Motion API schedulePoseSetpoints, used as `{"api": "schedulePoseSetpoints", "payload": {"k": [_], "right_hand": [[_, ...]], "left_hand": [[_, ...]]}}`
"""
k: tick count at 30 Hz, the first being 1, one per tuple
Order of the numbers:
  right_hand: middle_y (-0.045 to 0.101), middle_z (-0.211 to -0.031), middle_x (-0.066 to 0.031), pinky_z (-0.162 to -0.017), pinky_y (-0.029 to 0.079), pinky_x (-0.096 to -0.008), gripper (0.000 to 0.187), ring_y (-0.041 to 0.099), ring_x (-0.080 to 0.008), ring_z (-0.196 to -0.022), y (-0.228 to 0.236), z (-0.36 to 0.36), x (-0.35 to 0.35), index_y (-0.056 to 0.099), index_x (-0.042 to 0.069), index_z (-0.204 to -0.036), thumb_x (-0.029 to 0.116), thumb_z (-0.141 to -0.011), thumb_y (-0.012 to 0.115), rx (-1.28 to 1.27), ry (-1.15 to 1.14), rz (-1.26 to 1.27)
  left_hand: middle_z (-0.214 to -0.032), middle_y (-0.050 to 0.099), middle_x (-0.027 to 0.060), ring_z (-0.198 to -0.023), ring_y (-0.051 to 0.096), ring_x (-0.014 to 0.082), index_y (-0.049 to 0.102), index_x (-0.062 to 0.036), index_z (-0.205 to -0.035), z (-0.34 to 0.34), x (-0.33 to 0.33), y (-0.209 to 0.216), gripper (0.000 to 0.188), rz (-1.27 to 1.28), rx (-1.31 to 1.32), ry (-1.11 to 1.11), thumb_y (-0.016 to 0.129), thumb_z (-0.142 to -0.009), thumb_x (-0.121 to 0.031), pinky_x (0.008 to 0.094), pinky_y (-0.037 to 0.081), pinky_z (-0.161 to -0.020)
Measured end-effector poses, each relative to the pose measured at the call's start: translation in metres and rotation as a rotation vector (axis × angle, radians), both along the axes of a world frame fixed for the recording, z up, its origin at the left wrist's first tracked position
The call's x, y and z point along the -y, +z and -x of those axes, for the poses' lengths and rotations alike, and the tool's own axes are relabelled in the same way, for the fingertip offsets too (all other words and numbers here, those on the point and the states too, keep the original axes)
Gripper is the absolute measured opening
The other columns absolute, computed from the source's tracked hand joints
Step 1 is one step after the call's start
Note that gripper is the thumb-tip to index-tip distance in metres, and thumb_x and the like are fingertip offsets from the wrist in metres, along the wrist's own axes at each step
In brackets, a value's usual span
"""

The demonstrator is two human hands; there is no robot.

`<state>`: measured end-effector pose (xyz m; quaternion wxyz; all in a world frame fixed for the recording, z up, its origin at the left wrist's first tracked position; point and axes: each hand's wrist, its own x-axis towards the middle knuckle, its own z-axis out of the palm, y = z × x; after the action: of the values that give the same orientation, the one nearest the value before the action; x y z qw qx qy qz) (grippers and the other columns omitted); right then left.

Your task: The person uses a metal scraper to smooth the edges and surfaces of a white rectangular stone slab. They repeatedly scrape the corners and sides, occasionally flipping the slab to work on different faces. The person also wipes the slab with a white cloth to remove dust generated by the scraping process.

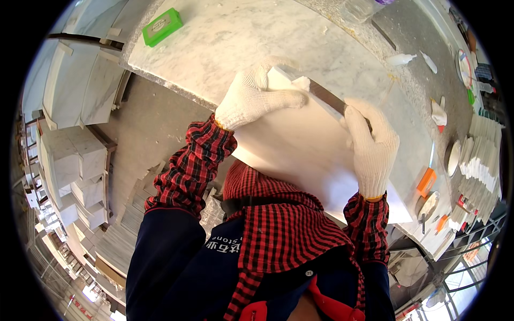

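Two hands: both in white knit gloves, on one slab.
Left hand (251, 99): grasping the white slab (300, 150) at its far-left corner.
Slab: smooth, flat, lying on the marble bench (225, 37).
Dark strip (324, 96): long axis along the slab's far edge.
Right hand (372, 144): gripping the strip's right end.

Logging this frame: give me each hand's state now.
Left hand: closed on the white slab edge.
Right hand: closed on a dark flat tool.

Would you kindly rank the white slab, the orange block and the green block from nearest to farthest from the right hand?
1. White slab, under the right hand.
2. Orange block, lower right on the bench.
3. Green block, far upper left.
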<state>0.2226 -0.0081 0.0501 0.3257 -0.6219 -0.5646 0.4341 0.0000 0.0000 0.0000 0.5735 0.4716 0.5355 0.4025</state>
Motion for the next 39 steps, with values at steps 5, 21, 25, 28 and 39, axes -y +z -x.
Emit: {"api": "schedulePoseSetpoints", "payload": {"k": [5, 21, 25, 28, 39], "right_hand": [[0.069, -0.078, -0.0067, -0.051, 0.04, -0.0223, 0.02, 0.051, -0.006, -0.055, 0.0, -0.001, 0.0, 0.072, -0.001, -0.107, 0.01, -0.093, 0.062, -0.02, -0.009, -0.001], [0.07, -0.077, -0.0065, -0.052, 0.04, -0.0227, 0.019, 0.052, -0.0058, -0.056, 0.0, 0.001, -0.001, 0.072, -0.001, -0.105, 0.009, -0.091, 0.064, 0.006, -0.004, -0.05], [0.069, -0.078, -0.0057, -0.052, 0.039, -0.0224, 0.019, 0.051, -0.0061, -0.057, -0.003, 0.001, 0.0, 0.072, -0.001, -0.105, 0.009, -0.091, 0.063, 0.038, 0.018, -0.095], [0.069, -0.078, -0.0053, -0.052, 0.039, -0.0223, 0.019, 0.051, -0.0059, -0.056, -0.005, 0.002, 0.002, 0.072, -0.001, -0.104, 0.008, -0.091, 0.063, 0.05, 0.027, -0.132], [0.07, -0.081, -0.0069, -0.059, 0.044, -0.0244, 0.016, 0.057, -0.0092, -0.064, -0.003, 0.001, 0.008, 0.072, 0.0, -0.104, 0.005, -0.091, 0.063, 0.085, 0.027, -0.159]], "left_hand": [[-0.093, 0.07, 0.0051, -0.086, 0.066, 0.0111, 0.061, -0.0017, -0.12, -0.001, 0.0, -0.012, 0.054, 0.017, -0.1, 0.042, 0.084, -0.073, -0.015, 0.0271, 0.054, -0.081], [-0.087, 0.073, 0.005, -0.082, 0.065, 0.0073, 0.066, -0.0001, -0.093, -0.002, 0.002, -0.006, 0.033, -0.007, -0.009, 0.065, 0.084, -0.075, -0.021, 0.0259, 0.053, -0.077], [-0.086, 0.072, 0.0043, -0.081, 0.065, 0.0073, 0.065, -0.0001, -0.093, -0.002, 0.001, -0.004, 0.032, 0.007, -0.027, 0.06, 0.084, -0.076, -0.02, 0.0253, 0.053, -0.077], [-0.086, 0.072, 0.0044, -0.08, 0.065, 0.0075, 0.065, 0.0, -0.093, 0.001, 0.002, -0.01, 0.031, 0.026, -0.068, 0.053, 0.084, -0.076, -0.019, 0.0251, 0.053, -0.075], [-0.086, 0.069, 0.0046, -0.078, 0.064, 0.0098, 0.064, -0.0003, -0.099, 0.0, 0.005, -0.001, 0.031, 0.059, -0.063, 0.06, 0.079, -0.076, -0.014, 0.0268, 0.053, -0.073]]}}
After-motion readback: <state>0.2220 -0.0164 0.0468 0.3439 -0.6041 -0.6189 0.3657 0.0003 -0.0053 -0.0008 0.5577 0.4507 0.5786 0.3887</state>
